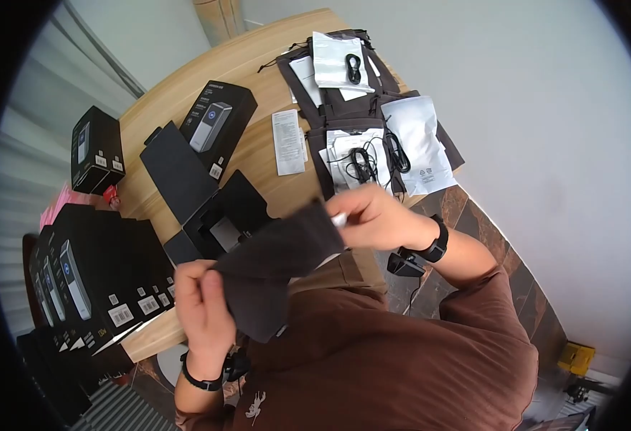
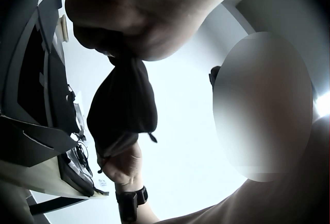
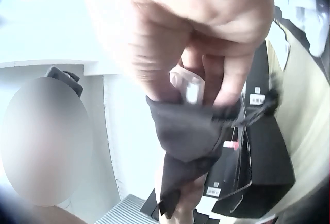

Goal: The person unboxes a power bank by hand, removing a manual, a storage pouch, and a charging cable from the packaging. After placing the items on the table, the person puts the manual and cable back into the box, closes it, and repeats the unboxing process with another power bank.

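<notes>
A dark grey drawstring pouch (image 1: 276,251) is stretched between the two hands in front of the body. My left hand (image 1: 204,309) grips its closed lower end, thumb on top of the cloth. At the mouth is my right hand (image 1: 376,219), its fingertips (image 3: 227,92) tucked inside the opening. Between that thumb and those fingers shows a small clear-and-white plastic packet (image 3: 192,89), partly hidden by the pouch. An open black box (image 1: 222,223) with its lid flap raised stands just beyond the pouch.
More dark pouches (image 1: 308,93) with silver-white packets (image 1: 419,144) and black cables (image 1: 362,165) lie at the far right. A printed leaflet (image 1: 287,144) rests mid-table. Closed black product boxes (image 1: 218,129) stand behind, with several more (image 1: 93,273) lined up at the left edge.
</notes>
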